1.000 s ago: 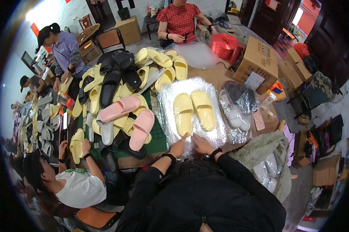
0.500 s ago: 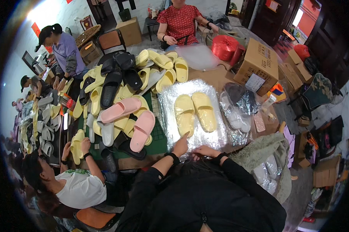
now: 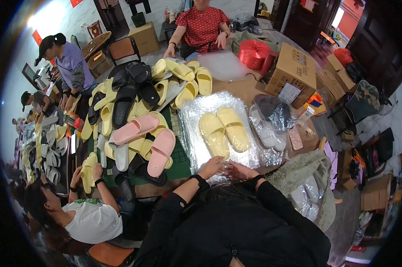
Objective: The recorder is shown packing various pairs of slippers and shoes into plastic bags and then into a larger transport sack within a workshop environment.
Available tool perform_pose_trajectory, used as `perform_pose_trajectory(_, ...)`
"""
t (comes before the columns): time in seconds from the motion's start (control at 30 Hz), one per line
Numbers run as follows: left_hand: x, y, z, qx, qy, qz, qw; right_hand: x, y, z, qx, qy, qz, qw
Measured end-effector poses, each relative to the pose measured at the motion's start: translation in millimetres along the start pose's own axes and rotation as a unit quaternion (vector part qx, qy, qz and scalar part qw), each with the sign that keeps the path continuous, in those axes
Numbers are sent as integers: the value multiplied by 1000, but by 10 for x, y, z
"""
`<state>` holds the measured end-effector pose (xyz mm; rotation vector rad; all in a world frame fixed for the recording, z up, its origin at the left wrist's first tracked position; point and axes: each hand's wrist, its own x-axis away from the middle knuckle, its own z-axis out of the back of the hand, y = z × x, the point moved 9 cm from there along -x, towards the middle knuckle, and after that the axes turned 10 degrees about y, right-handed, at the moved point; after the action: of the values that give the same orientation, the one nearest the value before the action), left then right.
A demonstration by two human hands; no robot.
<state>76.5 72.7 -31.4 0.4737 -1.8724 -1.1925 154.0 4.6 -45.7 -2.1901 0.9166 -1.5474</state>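
Observation:
A pair of pale yellow slippers (image 3: 236, 135) lies side by side on a stack of clear, shiny plastic bags (image 3: 190, 133); the left one is slightly angled, and a film seems to cover them. My left hand (image 3: 211, 167) is closed at the near edge of the stack, just below the left slipper's heel. Beside it, my right hand (image 3: 241, 171) is closed too, its fingertips almost meeting the left ones. Both seem to pinch the edge of the plastic bag, though the fingertips are small and partly hidden.
To the left is a heap of yellow, black, grey and pink slippers (image 3: 141, 124). Bagged grey slippers (image 3: 270, 129) lie on the right, near a cardboard box (image 3: 294, 73) and red twine roll (image 3: 254, 54). A co-worker (image 3: 92, 218) at left holds yellow slippers; another person (image 3: 203, 26) stands opposite.
My left hand has drawn back from the left slipper's heel and come toward my right hand. The slippers have turned slightly. The person opposite has reached toward the heap.

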Motion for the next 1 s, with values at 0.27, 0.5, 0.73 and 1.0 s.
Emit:
perform_pose_trajectory(0.27, 64, -127, -154, -116, -99, -20, 988, 94, -139, -77, 48, 0, 46, 998)
perform_pose_trajectory(0.5, 192, 231, 342, -324, 214, -200, 899, -218, -243, 201, -30, 110, 70, 991)
perform_pose_trajectory(0.73, 206, 185, 396, -558, 166, -238, 778, 306, -1123, -175, -45, 12, 177, 983)
perform_pose_trajectory(1.0, 168, 109, 335, -596, 112, -220, 764, 750, -2080, -168, -172, -16, 316, 933)
